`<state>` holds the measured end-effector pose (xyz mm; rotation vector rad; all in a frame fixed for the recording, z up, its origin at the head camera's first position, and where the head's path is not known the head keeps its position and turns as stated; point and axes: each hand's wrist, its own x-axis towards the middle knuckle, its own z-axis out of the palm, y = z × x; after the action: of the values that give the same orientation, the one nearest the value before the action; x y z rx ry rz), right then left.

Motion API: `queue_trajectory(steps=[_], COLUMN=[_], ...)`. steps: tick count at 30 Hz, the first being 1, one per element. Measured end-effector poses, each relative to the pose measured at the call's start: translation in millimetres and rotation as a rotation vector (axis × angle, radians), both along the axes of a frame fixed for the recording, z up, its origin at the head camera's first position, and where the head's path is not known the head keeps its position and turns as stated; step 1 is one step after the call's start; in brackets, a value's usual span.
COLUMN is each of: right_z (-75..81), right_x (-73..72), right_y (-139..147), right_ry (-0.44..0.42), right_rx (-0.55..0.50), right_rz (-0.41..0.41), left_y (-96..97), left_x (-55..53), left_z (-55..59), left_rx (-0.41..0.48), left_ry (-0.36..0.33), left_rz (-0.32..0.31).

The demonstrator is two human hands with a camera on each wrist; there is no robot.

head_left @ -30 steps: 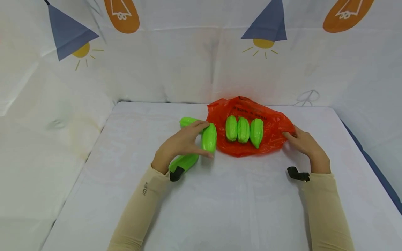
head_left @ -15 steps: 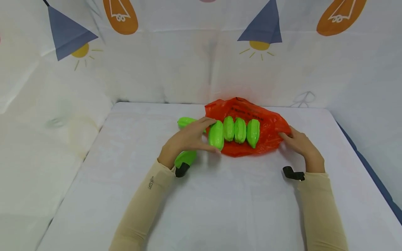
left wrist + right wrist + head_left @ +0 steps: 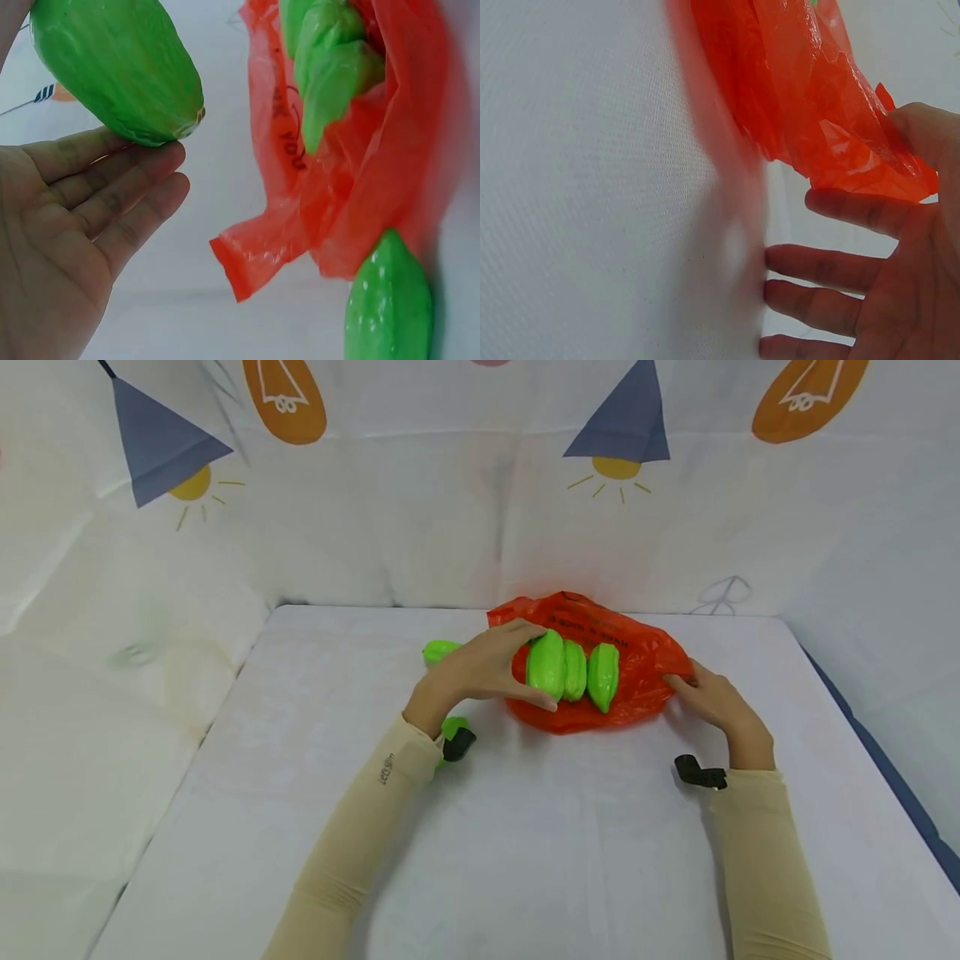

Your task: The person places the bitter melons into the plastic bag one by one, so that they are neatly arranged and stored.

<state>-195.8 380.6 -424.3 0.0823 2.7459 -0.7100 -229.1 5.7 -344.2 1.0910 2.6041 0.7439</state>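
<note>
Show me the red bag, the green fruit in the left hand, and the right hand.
Red bag [image 3: 647, 662], head view, bare plastic.
Held green fruit [image 3: 116, 69], left wrist view, mid-side.
Right hand [image 3: 717, 703], head view, back of hand.

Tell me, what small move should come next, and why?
Probably lower the held green piece beside the other green ones in the red bag: the left hand holds it raised over the bag, while the right hand pinches the bag's edge.

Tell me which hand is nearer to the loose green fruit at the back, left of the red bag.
Left. The left hand, holding another green fruit, partly covers that loose fruit in the head view; the right hand is across the red bag, pinching its right edge.
</note>
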Motion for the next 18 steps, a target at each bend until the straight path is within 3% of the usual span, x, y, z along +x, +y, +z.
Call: queue_trajectory(steps=[11,18], right_z=[-0.4,-1.0], right_x=[0.6,-1.6], right_y=[2,1], right_ry=[-0.007,-0.001], right_rx=[-0.009,-0.011], right_rz=[-0.017,-0.018], left_y=[47.0,64.6], left_x=[-21.5,-25.5], left_z=[4.9,2.5], left_rx=[-0.039,-0.073], left_ry=[0.022,0.013], left_rz=[-0.073,-0.106])
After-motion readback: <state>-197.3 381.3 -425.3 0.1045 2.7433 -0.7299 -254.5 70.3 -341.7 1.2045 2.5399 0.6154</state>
